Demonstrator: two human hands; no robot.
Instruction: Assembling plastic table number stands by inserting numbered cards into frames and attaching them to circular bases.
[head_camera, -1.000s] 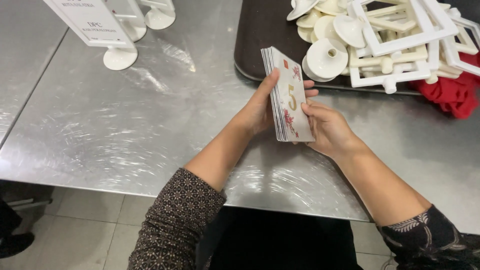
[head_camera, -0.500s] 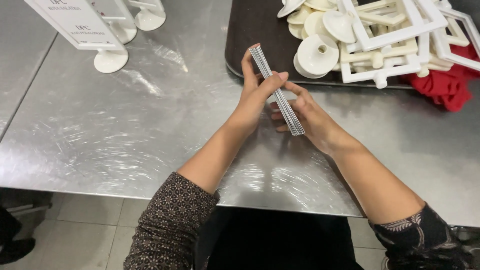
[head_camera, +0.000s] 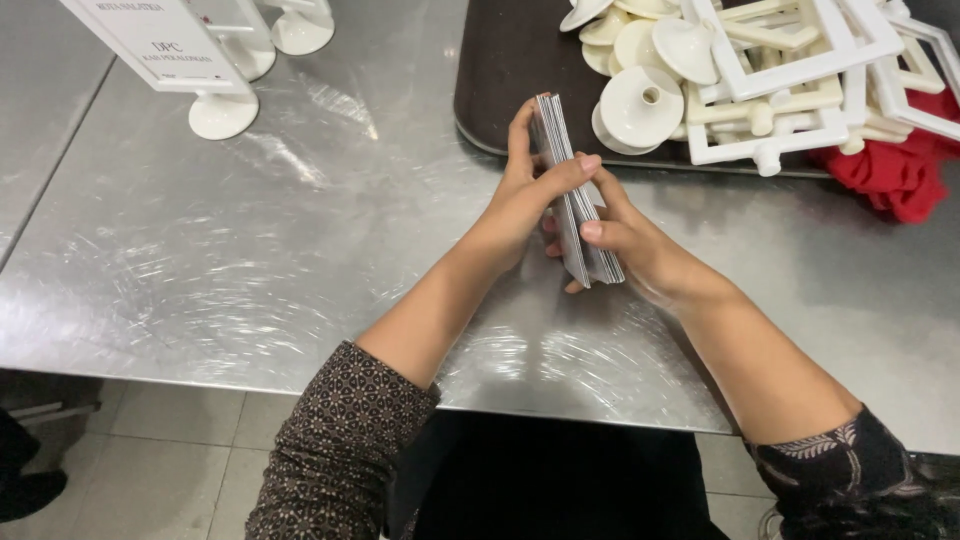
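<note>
Both hands grip a stack of cards (head_camera: 575, 200) held on edge above the steel desk (head_camera: 200, 250), so the card faces are hidden. The left hand (head_camera: 525, 190) pinches it from the far side, and the right hand (head_camera: 630, 240) clasps its near end. The white frames (head_camera: 800, 70) on the dark tray (head_camera: 500, 80) are cut off at the top.

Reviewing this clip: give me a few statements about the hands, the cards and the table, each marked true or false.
1. Both hands hold the stack of cards on edge. True: left hand and right hand grip it together.
2. The cards lie flat on the metal table. False: they are held above it.
3. White round bases and frames fill the dark tray. True.
4. A red cloth lies under the sign stand. False: it lies at the right, beside the tray.
</note>
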